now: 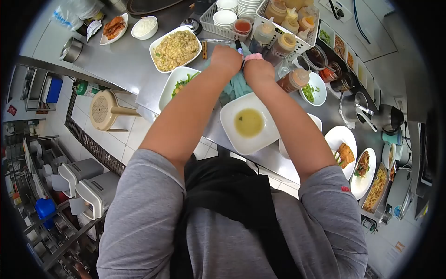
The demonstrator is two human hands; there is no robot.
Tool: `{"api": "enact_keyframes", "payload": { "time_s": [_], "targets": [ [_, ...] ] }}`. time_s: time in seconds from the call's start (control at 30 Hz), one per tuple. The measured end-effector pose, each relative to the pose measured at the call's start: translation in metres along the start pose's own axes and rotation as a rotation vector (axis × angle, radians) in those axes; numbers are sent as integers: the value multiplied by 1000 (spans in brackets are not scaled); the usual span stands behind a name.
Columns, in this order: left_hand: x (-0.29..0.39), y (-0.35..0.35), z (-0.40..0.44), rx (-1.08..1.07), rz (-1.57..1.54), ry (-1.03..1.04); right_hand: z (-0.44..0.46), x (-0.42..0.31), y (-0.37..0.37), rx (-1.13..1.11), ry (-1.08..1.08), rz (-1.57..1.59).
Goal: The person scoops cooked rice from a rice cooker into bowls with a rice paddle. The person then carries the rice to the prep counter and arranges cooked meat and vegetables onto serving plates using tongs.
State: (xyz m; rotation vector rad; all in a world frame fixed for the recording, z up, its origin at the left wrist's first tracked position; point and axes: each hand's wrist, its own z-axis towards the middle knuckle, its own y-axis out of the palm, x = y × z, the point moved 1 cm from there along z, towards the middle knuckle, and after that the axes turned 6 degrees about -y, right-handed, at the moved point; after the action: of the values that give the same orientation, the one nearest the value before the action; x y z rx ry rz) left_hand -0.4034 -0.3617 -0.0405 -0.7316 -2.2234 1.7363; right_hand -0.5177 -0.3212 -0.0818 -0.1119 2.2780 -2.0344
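Note:
My left hand [226,58] is closed beside a slim black-handled thing [239,46], whose kind I cannot make out. Close by on the right, my right hand [259,73] is curled, fingers mostly hidden, with a small soft pink thing [253,56] showing at its far side. Under and between both hands lies a crumpled blue-green cloth [237,87]. Nearer my body, a white square bowl [227,111] holds a yellowish-green liquid. Partly behind my left forearm is a white dish of green vegetables [180,84].
Fried rice [175,50] fills a dish at left, near a bowl of white rice [144,28]. Squeeze bottles [281,48] crowd close to my right hand. A bowl of chopped greens [312,88] and plated food [344,156] stand right. A stool [103,110] is below the counter.

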Motion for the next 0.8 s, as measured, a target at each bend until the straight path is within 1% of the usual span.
{"api": "enact_keyframes", "payload": {
  "time_s": [0.03, 0.07, 0.1, 0.13, 0.17, 0.2, 0.23, 0.27, 0.3, 0.33, 0.37, 0.4, 0.43, 0.5, 0.53, 0.57, 0.6, 0.63, 0.67, 0.7, 0.73, 0.77, 0.8],
  "targets": [
    [-2, -3, -4, 2, -3, 0, 1, 1, -3, 27, -47, -39],
    [-7, -9, -11, -9, -39, 7, -9, -2, -27, -37, 13, 68],
    [-16, -19, -19, -17, -73, 7, -19, -3, -51, -81, 22, 111],
    [-29, -33, -36, 42, -184, -22, -30, -2, -67, -126, 23, 155],
    [-45, -41, -56, 98, -294, -54, -40, 11, -61, -37, -20, 160],
    [-70, -34, -70, 353, -396, -23, -52, 23, -54, 48, -65, 168],
    [-99, -27, -87, 612, -487, 11, -74, 20, -72, 200, -154, 228],
    [-124, -22, -110, 690, -539, -77, -101, 14, -96, 350, -238, 292],
    [-142, -17, -137, 764, -592, -162, -122, 9, -111, 343, -235, 435],
    [-157, -1, -159, 748, -649, -290, -140, 3, -119, 331, -230, 575],
    [-165, 22, -178, 734, -704, -416, -156, -4, -117, 262, -185, 688],
    [-165, 46, -194, 678, -839, -507, -171, -11, -116, 191, -139, 799],
    [-165, 76, -209, 632, -972, -603, -180, -20, -112, 198, -181, 807],
    [-168, 155, -238, 608, -1118, -695, -192, -37, -99, 185, -252, 795],
    [-161, 167, -261, 558, -1207, -785, -193, -45, -86, 221, -287, 787],
    [-163, 172, -278, 520, -1300, -878, -194, -53, -82, 159, -279, 792],
    [-191, 178, -295, 611, -1277, -946, -192, -60, -74, 174, -334, 821],
    [-218, 184, -320, 716, -1052, -1001, -188, -67, -70, 164, -381, 841],
    [-240, 187, -350, 780, -825, -1050, -183, -79, -75, 88, -365, 853],
    [-273, 160, -383, 842, -668, -1051, -176, -88, -76, 78, -432, 862],
    [-300, 132, -413, 842, -407, -1138, -167, -97, -76, 92, -466, 849],
    [-323, 99, -442, 771, -155, -1265, -158, -111, -80, 109, -490, 835],
    [-349, 76, -471, 785, 47, -1275, -151, -134, -97, 71, -480, 851]
  ]
}}
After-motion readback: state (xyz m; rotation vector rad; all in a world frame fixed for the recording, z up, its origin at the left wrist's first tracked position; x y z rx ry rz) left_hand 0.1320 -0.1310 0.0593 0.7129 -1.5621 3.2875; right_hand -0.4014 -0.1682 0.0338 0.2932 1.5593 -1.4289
